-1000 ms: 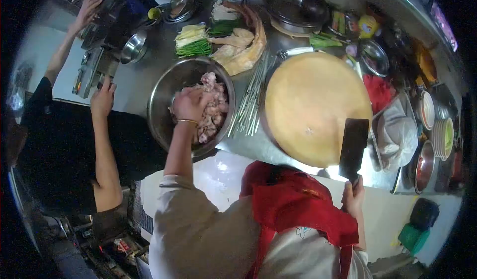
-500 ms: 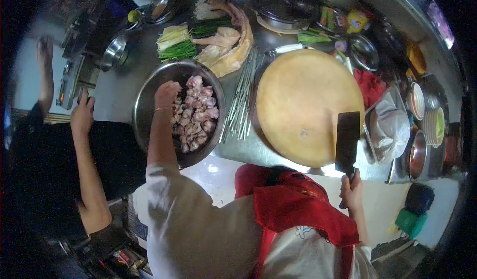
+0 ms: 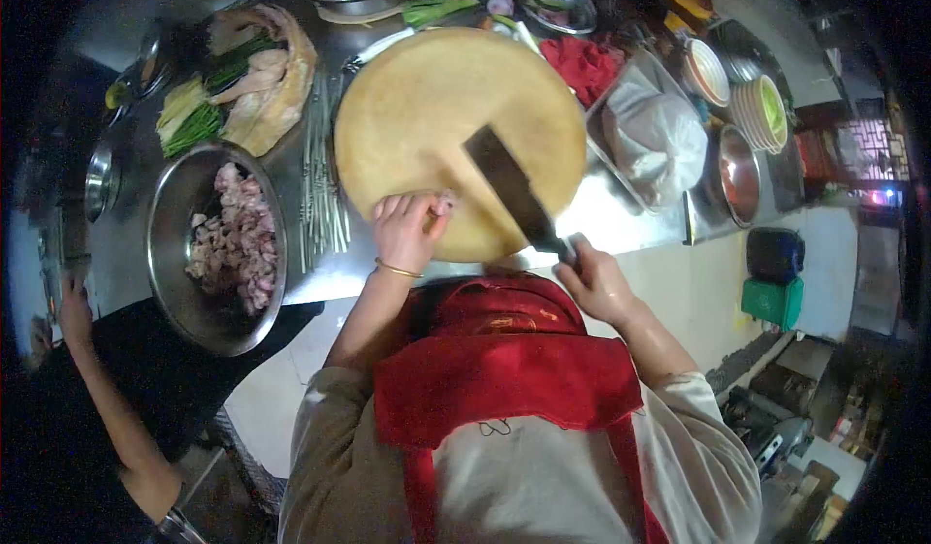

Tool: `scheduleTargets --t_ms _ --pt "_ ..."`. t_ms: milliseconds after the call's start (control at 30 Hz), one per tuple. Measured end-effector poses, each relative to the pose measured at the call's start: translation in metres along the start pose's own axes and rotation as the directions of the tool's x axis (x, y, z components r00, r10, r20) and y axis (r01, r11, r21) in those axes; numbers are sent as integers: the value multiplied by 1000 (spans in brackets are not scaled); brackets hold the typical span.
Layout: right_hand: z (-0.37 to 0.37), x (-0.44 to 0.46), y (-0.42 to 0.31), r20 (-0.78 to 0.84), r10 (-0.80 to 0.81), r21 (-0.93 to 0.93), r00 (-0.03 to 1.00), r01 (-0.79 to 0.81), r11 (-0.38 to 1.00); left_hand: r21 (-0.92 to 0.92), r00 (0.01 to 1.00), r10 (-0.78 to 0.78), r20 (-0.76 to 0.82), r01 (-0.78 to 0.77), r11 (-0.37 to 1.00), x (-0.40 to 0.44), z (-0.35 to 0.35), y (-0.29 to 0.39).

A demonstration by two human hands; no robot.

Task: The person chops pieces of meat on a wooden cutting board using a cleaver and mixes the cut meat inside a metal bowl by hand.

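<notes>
Across the steel counter (image 3: 603, 216), a metal bowl (image 3: 166, 243) of raw meat chunks (image 3: 238, 243) sits left of the round chopping board (image 3: 436, 98). Over its near edge, my left hand (image 3: 404, 232) pinches a small meat piece (image 3: 445, 202); my right hand (image 3: 598, 280) grips the cleaver (image 3: 511, 189).

- White plastic bag (image 3: 652, 142) in a tray (image 3: 635, 77), near the worktop's (image 3: 606, 212) front edge
- Red cloth (image 3: 584, 67) just beside it
- Stacked bowls (image 3: 760, 117) toward the right end
- Thin metal rods (image 3: 324, 171) pointing at the front edge
- Cut greens (image 3: 190, 122) toward the left end
</notes>
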State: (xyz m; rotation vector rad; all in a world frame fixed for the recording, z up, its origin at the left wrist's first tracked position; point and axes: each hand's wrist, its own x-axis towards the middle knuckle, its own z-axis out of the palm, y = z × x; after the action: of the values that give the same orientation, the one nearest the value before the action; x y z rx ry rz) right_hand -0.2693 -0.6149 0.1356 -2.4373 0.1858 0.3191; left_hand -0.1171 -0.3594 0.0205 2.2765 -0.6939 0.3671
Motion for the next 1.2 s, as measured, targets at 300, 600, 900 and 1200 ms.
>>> scheduleTargets --t_ms 300,600,900,1200 --pt "-7 -3 -21 205 -81 -83 975 100 991 33 998 9 64 -12 999 2 2 -2" --pt "-13 22 -32 271 -97 -11 958 103 995 -39 998 44 48 -42 998 0 4 -6" --pt "17 73 -46 292 -167 46 942 161 986 -45 998 57 32 -55 997 -2 4 -9" --pt "-26 -13 8 368 6 31 930 -19 999 -15 992 52 111 -51 999 -5 -2 -8"
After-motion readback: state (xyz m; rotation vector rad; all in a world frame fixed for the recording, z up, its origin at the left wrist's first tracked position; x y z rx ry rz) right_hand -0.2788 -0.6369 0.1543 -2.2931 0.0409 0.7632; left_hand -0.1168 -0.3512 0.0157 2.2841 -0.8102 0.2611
